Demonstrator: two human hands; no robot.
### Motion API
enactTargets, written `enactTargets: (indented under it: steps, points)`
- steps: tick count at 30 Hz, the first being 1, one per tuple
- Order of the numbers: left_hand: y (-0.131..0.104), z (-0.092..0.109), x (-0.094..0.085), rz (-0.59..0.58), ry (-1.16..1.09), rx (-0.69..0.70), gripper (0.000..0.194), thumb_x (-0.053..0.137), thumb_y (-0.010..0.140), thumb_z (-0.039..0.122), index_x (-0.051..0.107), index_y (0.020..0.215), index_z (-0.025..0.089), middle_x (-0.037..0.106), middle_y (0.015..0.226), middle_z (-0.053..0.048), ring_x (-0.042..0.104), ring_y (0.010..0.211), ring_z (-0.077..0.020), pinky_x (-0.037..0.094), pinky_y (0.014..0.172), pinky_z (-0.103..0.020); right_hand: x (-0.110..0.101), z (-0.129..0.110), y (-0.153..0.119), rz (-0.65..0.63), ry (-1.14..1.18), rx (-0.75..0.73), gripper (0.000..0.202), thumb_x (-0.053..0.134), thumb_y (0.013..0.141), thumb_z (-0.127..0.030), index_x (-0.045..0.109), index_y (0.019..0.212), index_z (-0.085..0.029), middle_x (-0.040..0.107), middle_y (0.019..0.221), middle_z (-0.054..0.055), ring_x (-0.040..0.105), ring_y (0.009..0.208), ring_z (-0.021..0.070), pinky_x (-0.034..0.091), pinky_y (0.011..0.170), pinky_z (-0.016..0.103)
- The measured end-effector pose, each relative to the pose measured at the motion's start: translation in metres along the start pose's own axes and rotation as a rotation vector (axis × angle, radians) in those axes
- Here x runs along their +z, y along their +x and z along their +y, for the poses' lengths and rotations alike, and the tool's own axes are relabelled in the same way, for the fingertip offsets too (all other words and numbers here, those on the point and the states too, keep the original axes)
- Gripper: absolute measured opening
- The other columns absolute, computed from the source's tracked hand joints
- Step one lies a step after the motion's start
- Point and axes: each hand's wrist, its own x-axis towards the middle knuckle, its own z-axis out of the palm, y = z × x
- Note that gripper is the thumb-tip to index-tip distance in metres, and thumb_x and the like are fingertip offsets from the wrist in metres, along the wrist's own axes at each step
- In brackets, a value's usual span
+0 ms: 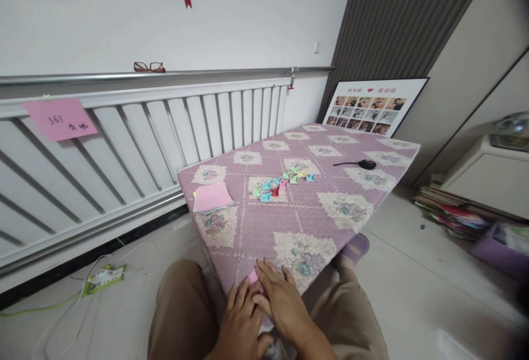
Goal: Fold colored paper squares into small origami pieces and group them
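A small piece of pink paper (253,277) lies at the near corner of the table, mostly covered by my hands. My left hand (241,316) rests on its left side, fingers stretched out and lying flat. From the right, my right hand (281,298) lies over the paper, its fingers extended and touching the left hand's fingertips. How the paper is folded underneath cannot be made out. Farther up the cloth sit several small folded paper shapes (275,191) in green, blue, pink, red and yellow. A stack of square paper sheets (212,197), pink on top, lies near the left edge.
A floral purple tablecloth (273,225) covers the table. A black object with a thin strip (367,164) lies toward the right. Against the left side stands a white radiator (198,123), with glasses (149,66) on the pipe above. A power strip (104,280) and cables lie on the floor.
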Motion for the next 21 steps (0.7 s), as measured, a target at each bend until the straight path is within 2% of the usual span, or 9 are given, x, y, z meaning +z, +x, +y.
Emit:
enactTargets:
  steps: [4, 7, 15, 18, 21]
  points:
    - [0.0, 0.001, -0.001, 0.023, 0.011, -0.005, 0.066, 0.061, 0.078, 0.045, 0.043, 0.138, 0.025, 0.036, 0.149, -0.006, 0.024, 0.137, -0.0339, 0.018, 0.112, -0.05, -0.003, 0.005, 0.011, -0.099, -0.062, 0.064, 0.06, 0.034, 0.092, -0.05, 0.032, 0.144, -0.021, 0.026, 0.152, 0.007, 0.017, 0.142, 0.0265, 0.01, 0.111, 0.056]
    - [0.0, 0.002, -0.001, 0.048, 0.021, -0.007, 0.066, 0.061, 0.078, 0.046, 0.042, 0.138, 0.025, 0.036, 0.149, -0.007, 0.024, 0.137, -0.0337, 0.018, 0.112, -0.05, -0.003, 0.007, 0.015, -0.128, -0.092, 0.086, 0.061, 0.028, 0.093, -0.051, 0.028, 0.146, -0.02, 0.021, 0.154, 0.005, 0.011, 0.143, 0.0253, 0.006, 0.112, 0.054]
    - [0.001, 0.002, 0.004, 0.077, 0.036, 0.007, 0.068, 0.061, 0.078, 0.05, 0.04, 0.139, 0.027, 0.035, 0.149, -0.008, 0.028, 0.136, -0.0335, 0.021, 0.11, -0.05, -0.003, 0.003, 0.012, -0.044, -0.097, 0.127, 0.055, 0.028, 0.093, -0.05, 0.036, 0.142, -0.025, 0.027, 0.152, 0.0, 0.016, 0.142, 0.0249, 0.011, 0.113, 0.051]
    - [0.003, 0.001, 0.009, 0.16, 0.09, 0.022, 0.073, 0.062, 0.076, 0.054, 0.039, 0.14, 0.029, 0.035, 0.149, -0.006, 0.034, 0.133, -0.0335, 0.026, 0.108, -0.049, -0.001, 0.003, 0.013, 0.004, -0.099, 0.156, 0.049, 0.027, 0.095, -0.042, 0.041, 0.14, -0.027, 0.031, 0.151, -0.001, 0.019, 0.141, 0.0235, 0.016, 0.112, 0.049]
    - [0.007, -0.007, 0.017, 0.314, 0.213, 0.072, 0.07, 0.062, 0.074, 0.058, 0.046, 0.135, 0.029, 0.046, 0.142, -0.007, 0.046, 0.124, -0.0334, 0.036, 0.1, -0.046, 0.004, 0.007, 0.015, 0.058, -0.1, 0.166, 0.046, 0.03, 0.094, -0.04, 0.044, 0.138, -0.03, 0.032, 0.15, -0.002, 0.022, 0.141, 0.0234, 0.019, 0.111, 0.048]
